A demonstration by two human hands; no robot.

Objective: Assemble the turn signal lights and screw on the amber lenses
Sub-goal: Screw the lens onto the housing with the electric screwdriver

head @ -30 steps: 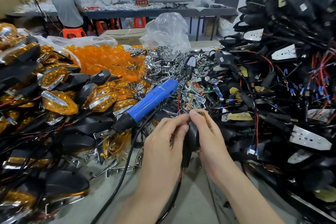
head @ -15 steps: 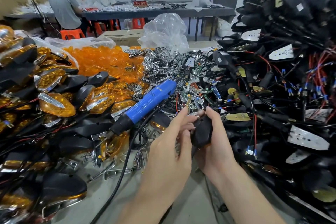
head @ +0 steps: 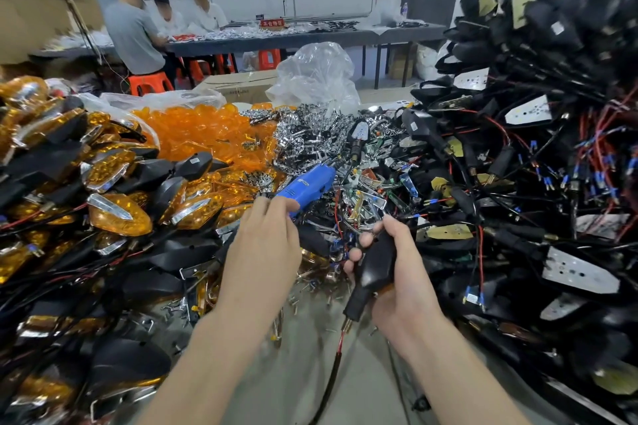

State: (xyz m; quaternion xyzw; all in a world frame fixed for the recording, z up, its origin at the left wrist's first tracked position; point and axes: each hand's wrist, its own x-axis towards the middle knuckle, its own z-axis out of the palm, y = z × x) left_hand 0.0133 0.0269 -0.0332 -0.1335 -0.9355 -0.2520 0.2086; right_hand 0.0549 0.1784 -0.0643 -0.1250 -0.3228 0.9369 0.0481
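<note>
- Workshop behind: three people (head: 165, 21) sit at a long far table (head: 310, 40), well apart from the work.
- Head view, bench (head: 303, 373): a bare grey strip runs to the near edge between the forearms, and everything else is heaped.
- Finished lights (head: 117, 214) cover the left side. Loose lenses (head: 203, 129) lie toward the far left and chrome parts (head: 303, 134) at the far middle, under a clear bag (head: 316, 76).
- Bare housings (head: 535, 114) with red and black leads tower over the right side.
- Right hand (head: 411, 279), near the middle of the bench, has fingers and thumb clamped round one black housing (head: 376, 262). It is held stem-down, and its wire (head: 340, 342) trails toward the near edge.
- Left hand (head: 262, 252) is stretched forward with the fingers (head: 279, 205) loosely together. Their tips are at the near end of the blue driver (head: 307, 185), which lies on the clutter at mid-bench. I cannot tell whether they have closed on it.
- Change: a second ago both hands worked on the housing close together. Half a second ago the left was already parting from it. Now only the right carries it and the left has gone to the driver.
- Judgement: hand fitting on this unit looks finished and the screwing step is about to start. No lens shows on the held housing from this angle, so whether one is seated is unclear.
</note>
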